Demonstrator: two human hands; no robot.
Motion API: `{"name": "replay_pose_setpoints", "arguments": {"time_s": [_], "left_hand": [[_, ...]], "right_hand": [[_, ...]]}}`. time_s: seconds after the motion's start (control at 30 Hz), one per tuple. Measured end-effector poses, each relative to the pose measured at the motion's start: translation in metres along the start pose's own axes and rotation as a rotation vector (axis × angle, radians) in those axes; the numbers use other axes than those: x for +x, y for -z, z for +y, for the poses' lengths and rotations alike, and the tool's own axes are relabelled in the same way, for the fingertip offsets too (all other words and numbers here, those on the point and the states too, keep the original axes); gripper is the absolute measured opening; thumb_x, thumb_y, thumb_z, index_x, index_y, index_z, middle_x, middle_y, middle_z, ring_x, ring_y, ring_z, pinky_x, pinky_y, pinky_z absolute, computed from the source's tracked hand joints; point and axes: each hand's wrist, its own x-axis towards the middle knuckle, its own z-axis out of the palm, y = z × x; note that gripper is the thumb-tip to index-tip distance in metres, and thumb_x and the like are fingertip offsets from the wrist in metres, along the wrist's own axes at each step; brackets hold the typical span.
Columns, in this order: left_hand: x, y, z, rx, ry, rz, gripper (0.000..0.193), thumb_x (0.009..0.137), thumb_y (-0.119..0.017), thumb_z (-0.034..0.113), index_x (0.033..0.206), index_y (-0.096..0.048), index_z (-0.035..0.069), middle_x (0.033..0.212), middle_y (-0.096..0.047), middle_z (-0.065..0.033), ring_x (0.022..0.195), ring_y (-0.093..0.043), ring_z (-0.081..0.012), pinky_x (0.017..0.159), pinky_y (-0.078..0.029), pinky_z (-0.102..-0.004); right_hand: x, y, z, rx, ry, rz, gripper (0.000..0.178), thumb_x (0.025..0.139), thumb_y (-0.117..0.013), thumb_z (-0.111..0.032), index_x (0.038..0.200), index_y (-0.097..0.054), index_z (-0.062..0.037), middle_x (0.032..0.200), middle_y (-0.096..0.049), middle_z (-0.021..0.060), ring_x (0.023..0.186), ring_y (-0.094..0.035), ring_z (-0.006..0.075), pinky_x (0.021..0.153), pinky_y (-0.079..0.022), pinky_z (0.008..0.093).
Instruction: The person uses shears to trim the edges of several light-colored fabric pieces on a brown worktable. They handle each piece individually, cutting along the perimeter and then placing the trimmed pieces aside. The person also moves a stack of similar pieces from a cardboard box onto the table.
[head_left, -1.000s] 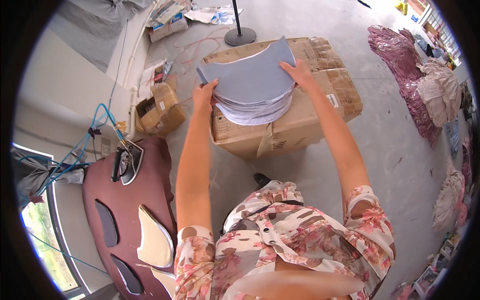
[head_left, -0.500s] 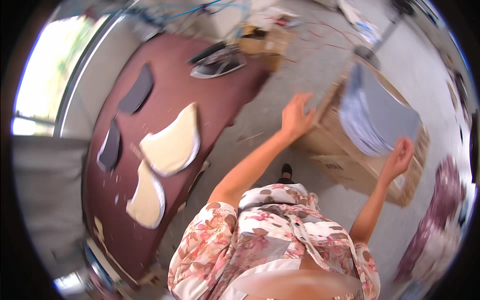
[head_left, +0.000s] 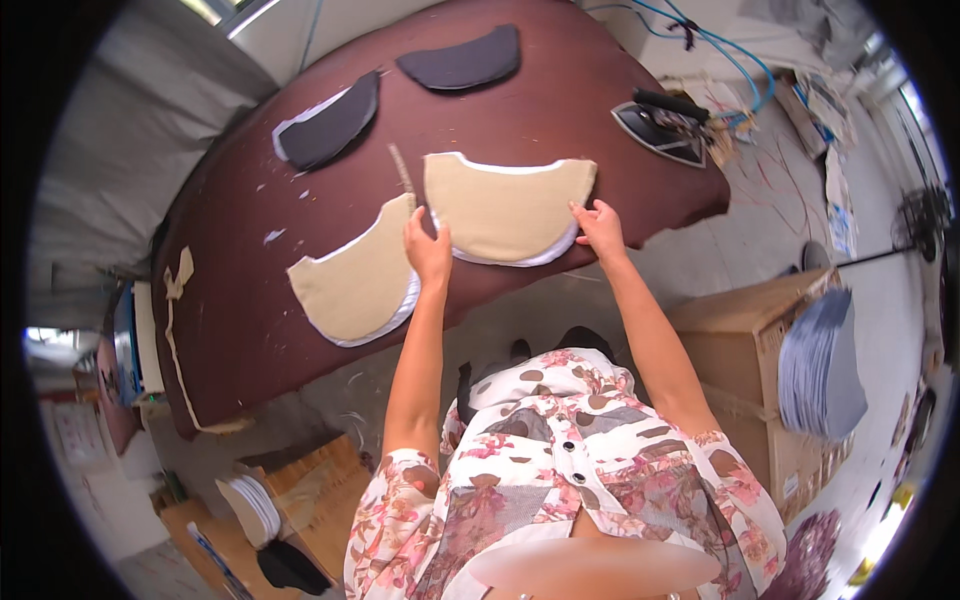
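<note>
Two half-moon stacks of beige fabric pieces with white layers below lie on the maroon-covered table: the right beige stack and the left beige stack. My left hand is between them, thumb over the right stack's left edge and fingers beside the left stack's upper corner. At the right stack's other edge is my right hand, its fingertips touching the fabric. Both hands have fingers apart; whether they grip the layers underneath is hidden.
Farther back on the table lie a dark curved piece and another black piece with white layers. An iron rests at the far right. A cardboard box holds a grey-blue stack at my right.
I have turned left from the cardboard box to the table. Both hands have moved from around the grey-blue stack to the right beige stack's two edges.
</note>
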Motion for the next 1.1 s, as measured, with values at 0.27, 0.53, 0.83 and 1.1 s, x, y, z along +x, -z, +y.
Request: {"name": "replay_pose_setpoints", "arguments": {"time_s": [0.27,0.53,0.83,1.1], "left_hand": [[0.063,-0.035,0.01,0.237,0.357,-0.148,0.064,0.066,-0.071,0.029,0.118,-0.048,-0.001,0.112,-0.056,-0.0238,0.1,-0.056,-0.039,0.09,-0.043,-0.045],[0.074,-0.019,0.01,-0.639,0.691,-0.357,0.044,0.068,-0.074,0.026,0.1,-0.062,-0.002,0.097,-0.065,-0.0146,0.088,-0.064,-0.0233,0.08,-0.049,-0.0323],[0.065,0.163,0.009,-0.78,0.536,0.112,0.038,0.073,-0.072,0.012,0.104,-0.058,-0.004,0.093,-0.064,-0.0107,0.08,-0.062,-0.0173,0.074,-0.051,-0.0283],[0.033,0.214,-0.155,-0.35,0.549,0.166,0.034,0.073,-0.071,0.017,0.101,-0.062,-0.002,0.093,-0.066,-0.0091,0.083,-0.064,-0.0178,0.072,-0.05,-0.0296]], "right_hand": [[0.039,-0.029,-0.005,0.262,-0.065,-0.101,0.042,0.07,-0.076,-0.017,0.1,-0.062,0.0086,0.094,-0.066,0.0118,0.081,-0.063,0.0186,0.073,-0.048,0.0293],[0.037,-0.015,-0.035,0.488,-0.11,-0.294,0.045,0.075,-0.067,-0.002,0.117,-0.051,0.0035,0.112,-0.058,0.0118,0.097,-0.058,0.0199,0.087,-0.046,0.0318],[-0.018,-0.14,-0.122,0.42,0.156,-0.605,0.052,0.076,-0.065,-0.002,0.123,-0.044,0.0025,0.109,-0.056,0.0102,0.097,-0.056,0.0174,0.086,-0.045,0.0287],[-0.067,-0.261,-0.035,-0.126,0.543,-0.486,0.071,0.068,-0.071,-0.01,0.129,-0.037,0.0044,0.116,-0.055,0.0219,0.107,-0.054,0.0303,0.093,-0.041,0.0355]]}}
